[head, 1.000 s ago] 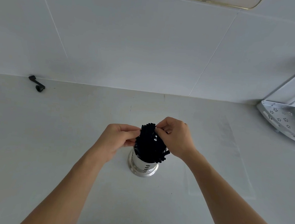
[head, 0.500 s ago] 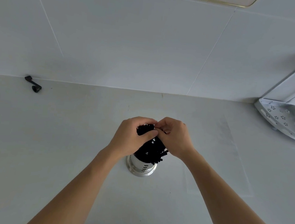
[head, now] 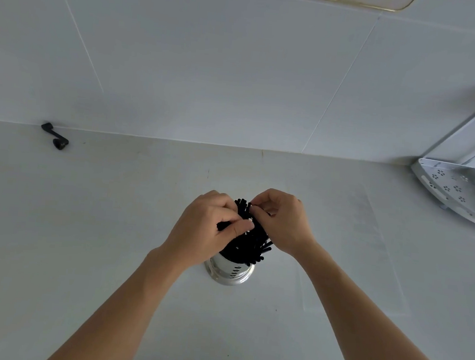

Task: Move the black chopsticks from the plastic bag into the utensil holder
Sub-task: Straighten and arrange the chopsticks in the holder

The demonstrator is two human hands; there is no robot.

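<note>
A bundle of black chopsticks [head: 249, 242] stands in a shiny steel utensil holder [head: 231, 272] at the middle of the white counter. My left hand [head: 203, 231] wraps round the left side of the bundle, thumb pressed across the sticks. My right hand [head: 280, 221] pinches the stick tops from the right with fingertips. A clear plastic bag [head: 368, 248] lies flat on the counter to the right, hard to make out.
A small black crank-shaped part [head: 56, 136] lies at the back left by the wall. A white perforated corner shelf [head: 459, 190] stands at the far right. The tiled wall rises behind the counter [head: 83, 223]; its front edge runs along the bottom.
My left hand has closed in over the left side of the bundle from beside it. My right hand stays at the stick tops. The holder has not moved.
</note>
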